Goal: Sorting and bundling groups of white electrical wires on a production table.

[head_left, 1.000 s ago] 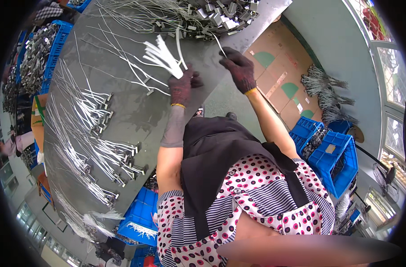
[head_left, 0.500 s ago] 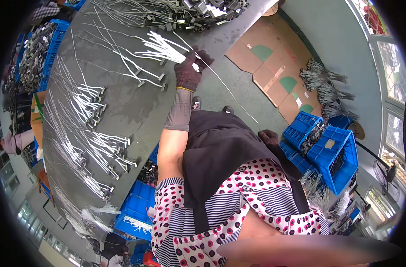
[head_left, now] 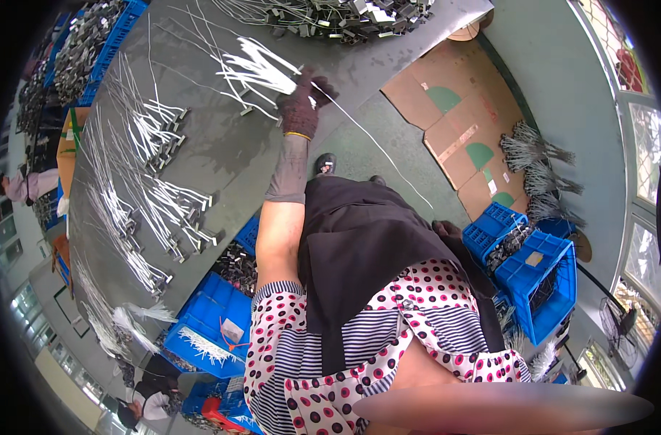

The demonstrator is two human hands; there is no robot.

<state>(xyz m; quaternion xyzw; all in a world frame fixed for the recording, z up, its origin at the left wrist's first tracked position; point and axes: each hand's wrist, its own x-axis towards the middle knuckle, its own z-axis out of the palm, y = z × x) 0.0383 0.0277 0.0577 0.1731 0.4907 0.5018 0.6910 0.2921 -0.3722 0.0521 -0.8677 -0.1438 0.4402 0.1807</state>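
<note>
Far left: co-worker in a light top (head_left: 37,185), then a cardboard box (head_left: 67,163) against the table edge, and above it a blue crate (head_left: 111,61) heaped with small metal parts (head_left: 84,47). Grey table (head_left: 229,163) next, carrying several fanned-out wire groups (head_left: 160,134), thin tails toward the far left, white sleeves and small blocks at the near ends. Below the table edge, a blue crate (head_left: 218,308) with short white wires (head_left: 204,346) in it. Further right on the table, a few loose wires (head_left: 238,100) lie just beside the left hand (head_left: 301,109). That hand is in a dark glove, fingers closed around the root of a white wire bundle (head_left: 278,80), over the table near its edge; sleeves splay up and left from the grip. Top middle: pile of metal blocks (head_left: 367,18) on the table. One thin wire (head_left: 370,136) runs from the left hand down and right, past the table edge, over the floor. Its lower end is near the right hand (head_left: 446,230), gloved, beside the apron (head_left: 359,268), mostly hidden; can't tell if fingers are apart or gripping. Flattened cardboard (head_left: 454,123) on the floor past it, then blue crates (head_left: 522,308), and grey wire bunches (head_left: 537,152) by the wall.
</note>
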